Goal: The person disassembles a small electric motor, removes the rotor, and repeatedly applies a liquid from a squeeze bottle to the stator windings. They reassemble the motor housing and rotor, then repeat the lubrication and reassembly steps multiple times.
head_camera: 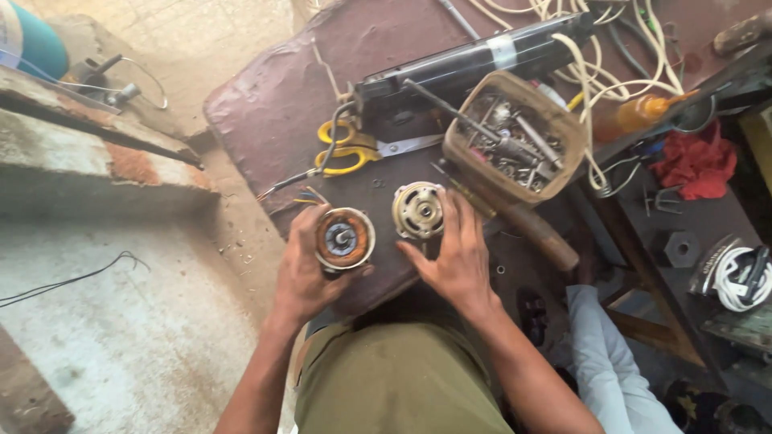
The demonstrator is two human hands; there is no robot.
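Nearest the person, the left hand (304,269) is closed around a motor stator (344,239), a round body with copper-coloured windings and a grey centre; its open face is turned up toward the camera, so its axis runs roughly upright, and thin coloured leads trail from its far-left side. Just right of the stator, apart from it by a narrow gap, sits a pale metal end cover (417,210), a slotted round cap also lying face up on the dark worktable (265,104). The right hand (458,257) lies spread and flat beside the end cover, fingers extended, the fingertips touching its right rim, gripping nothing. Right of the end cover a wooden tool handle (540,235) lies slanting, pointing toward the near right. Beyond the stator, yellow-handled scissors (354,147) lie with the blades pointing right. Beyond the end cover stands a tan plastic tub (515,137) full of screws and metal bits, with a screwdriver shaft leaning out to the far left. Farther off lies a long black tube (474,60), its length running left to right, and a tangle of cream cables (595,56).
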